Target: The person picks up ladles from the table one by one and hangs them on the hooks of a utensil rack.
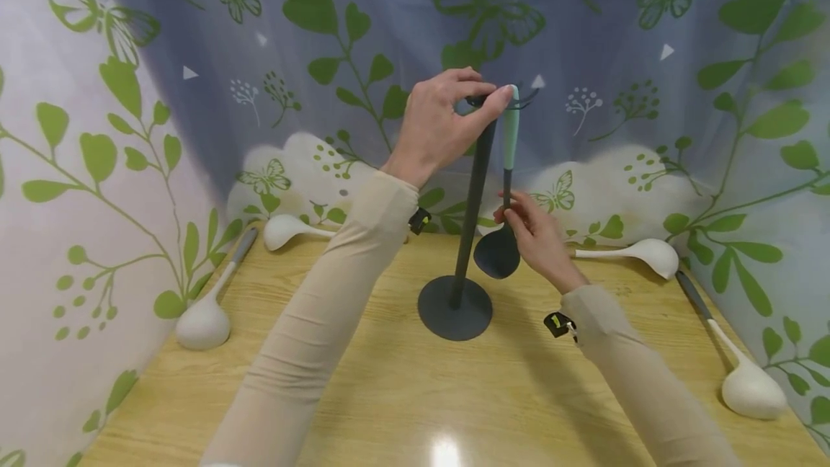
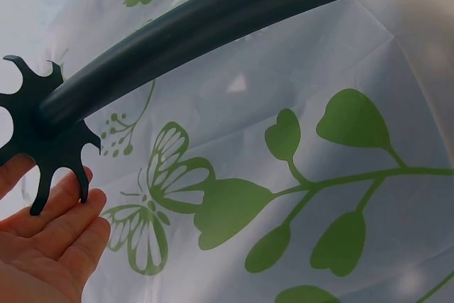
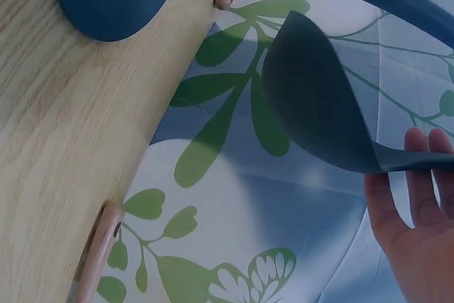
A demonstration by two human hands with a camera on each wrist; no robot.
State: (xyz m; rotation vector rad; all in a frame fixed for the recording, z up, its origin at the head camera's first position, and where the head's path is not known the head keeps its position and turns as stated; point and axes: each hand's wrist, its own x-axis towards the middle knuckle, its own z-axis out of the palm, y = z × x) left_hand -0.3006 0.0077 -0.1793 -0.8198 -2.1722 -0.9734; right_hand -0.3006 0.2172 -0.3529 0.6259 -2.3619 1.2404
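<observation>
A dark grey utensil stand with a round base rises from the middle of the table. My left hand grips its top, thumb and fingers around the hooked disc. Beside the post hangs a ladle with a dark bowl and a mint-green handle. The handle's upper end is up at the hooks, near my left thumb. My right hand pinches the ladle's dark shaft just above the bowl. In the right wrist view the ladle's bowl shows side-on, with fingers behind its neck.
Several white ladles lie along the table edges: one at left, one at back left, one at back right and one at right. A leaf-printed curtain encloses the wooden table.
</observation>
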